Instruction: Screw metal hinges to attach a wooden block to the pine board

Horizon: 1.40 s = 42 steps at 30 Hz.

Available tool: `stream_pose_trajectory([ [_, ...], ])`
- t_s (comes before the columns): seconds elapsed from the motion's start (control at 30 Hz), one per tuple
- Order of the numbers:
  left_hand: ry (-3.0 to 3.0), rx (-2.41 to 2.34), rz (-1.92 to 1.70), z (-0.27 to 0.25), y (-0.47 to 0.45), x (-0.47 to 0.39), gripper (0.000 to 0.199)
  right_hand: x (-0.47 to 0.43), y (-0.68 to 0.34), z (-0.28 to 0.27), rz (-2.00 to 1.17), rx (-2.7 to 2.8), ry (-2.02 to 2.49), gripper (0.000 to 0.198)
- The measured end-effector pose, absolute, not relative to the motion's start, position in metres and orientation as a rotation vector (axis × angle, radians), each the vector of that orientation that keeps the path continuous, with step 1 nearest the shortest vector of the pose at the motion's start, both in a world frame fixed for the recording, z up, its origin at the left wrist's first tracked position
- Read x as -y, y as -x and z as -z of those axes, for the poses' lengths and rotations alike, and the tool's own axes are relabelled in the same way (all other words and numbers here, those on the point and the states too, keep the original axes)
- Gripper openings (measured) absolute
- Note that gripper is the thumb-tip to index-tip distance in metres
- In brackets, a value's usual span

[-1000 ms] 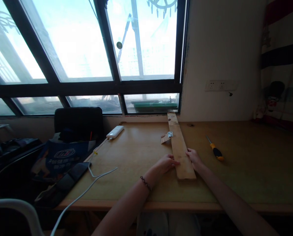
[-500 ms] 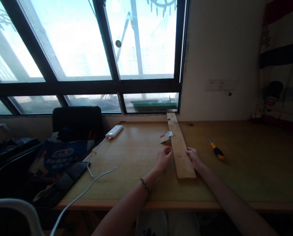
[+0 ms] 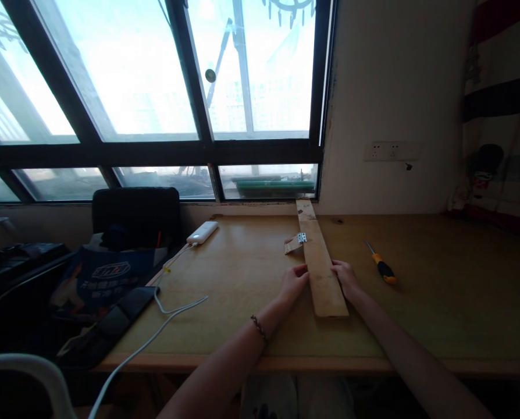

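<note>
A long wooden board point(image 3: 323, 279) lies lengthwise on the table, its far end near the window sill. My left hand point(image 3: 294, 282) has its fingers closed against the board's left edge. On the opposite edge, my right hand point(image 3: 345, 278) grips the board, with some fingers hidden. A metal hinge point(image 3: 302, 237) sits at the board's left edge, farther away than my hands. Beside it, a small wooden piece point(image 3: 292, 245) juts out to the left.
A screwdriver point(image 3: 383, 269) with a yellow and black handle lies right of the board. At the left are a white power bank point(image 3: 203, 233) and a white cable point(image 3: 173, 314). A black chair point(image 3: 136, 212) and a blue bag point(image 3: 103, 279) stand beyond the table's left edge.
My left hand has moved slightly right and its fingers now meet the board's left edge. My right hand and the board stay nearly in place.
</note>
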<state>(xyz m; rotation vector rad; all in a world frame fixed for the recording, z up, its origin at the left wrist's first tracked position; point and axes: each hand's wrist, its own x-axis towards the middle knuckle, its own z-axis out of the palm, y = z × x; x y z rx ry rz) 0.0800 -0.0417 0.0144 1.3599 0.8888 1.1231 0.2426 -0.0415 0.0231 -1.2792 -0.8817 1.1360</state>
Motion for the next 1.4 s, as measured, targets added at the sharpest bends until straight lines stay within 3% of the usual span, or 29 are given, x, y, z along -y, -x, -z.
stream_pose_trajectory([
  [0.2, -1.381, -0.938, -1.166, -0.015, -0.081, 0.041, 0.028, 0.030, -0.252, -0.011, -1.013, 1.113, 1.364, 0.030],
  [0.43, -1.291, -1.108, -1.185, -0.011, -0.079, 0.035, 0.022, 0.021, -0.305, -0.020, 0.199, 1.328, 1.947, 0.034],
  [0.53, -1.197, -1.194, -1.220, -0.008, -0.078, 0.030, 0.023, 0.022, -0.328, -0.018, 0.338, 1.105, 2.261, 0.031],
  [0.67, -1.103, -1.215, -1.260, -0.003, -0.076, 0.024, 0.023, 0.021, -0.345, -0.008, 0.153, 0.988, 2.496, 0.032],
  [0.87, -0.978, -1.142, -1.269, 0.005, -0.071, 0.016, 0.025, 0.016, -0.357, -0.002, 0.051, 0.987, 2.435, 0.039],
  [1.0, -0.809, -1.029, -1.287, 0.009, -0.071, 0.011, 0.021, 0.010, -0.346, -0.006, -0.211, 0.930, 1.844, 0.054],
  [1.17, -0.457, -0.798, -1.228, 0.004, -0.073, 0.001, 0.019, 0.007, -0.315, -0.016, -0.897, 0.816, 0.905, 0.037],
  [1.4, -0.299, -0.559, -1.180, 0.002, -0.078, -0.034, 0.020, 0.015, -0.300, -0.024, -1.077, 0.839, 0.649, 0.032],
])
